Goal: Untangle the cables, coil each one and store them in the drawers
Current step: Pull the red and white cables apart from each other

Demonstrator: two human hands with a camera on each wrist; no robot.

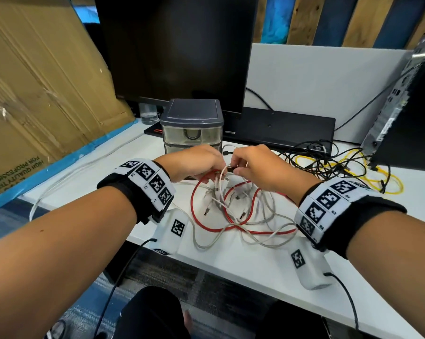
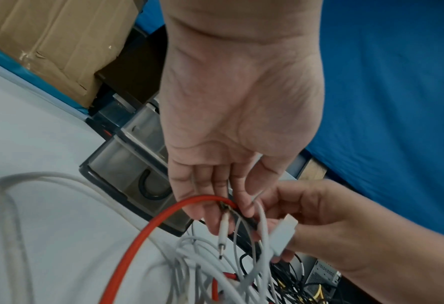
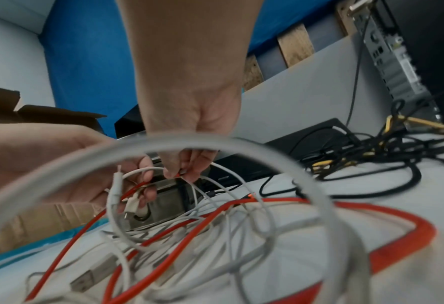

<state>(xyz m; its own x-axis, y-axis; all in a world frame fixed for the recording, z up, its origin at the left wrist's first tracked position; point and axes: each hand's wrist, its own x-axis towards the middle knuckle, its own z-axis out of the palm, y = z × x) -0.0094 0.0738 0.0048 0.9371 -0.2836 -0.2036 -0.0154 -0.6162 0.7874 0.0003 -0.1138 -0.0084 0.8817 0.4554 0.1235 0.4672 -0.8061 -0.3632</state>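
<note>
A tangle of red cable [image 1: 207, 225] and several white cables [image 1: 260, 241] lies on the white desk [image 1: 243, 267], partly lifted. My left hand [image 1: 220, 168] grips a bunch of it: the red cable [image 2: 164, 216] and white strands [image 2: 223, 230] run through its curled fingers [image 2: 203, 205]. Touching it, my right hand [image 1: 234, 169] pinches a white cable's plug [image 2: 283, 232] between thumb and fingertips [image 3: 170, 173]. Behind the hands stands a small grey drawer unit [image 1: 191, 113]; a dark cable shows inside its translucent top drawer [image 1: 174, 135].
A black monitor [image 1: 177, 50] and black keyboard [image 1: 280, 128] stand behind the drawers. A separate black and yellow cable tangle [image 1: 341, 165] lies right, by a computer tower [image 1: 407, 99]. A cardboard box [image 1: 40, 89] walls the left; a glass [image 1: 148, 115] sits beside it.
</note>
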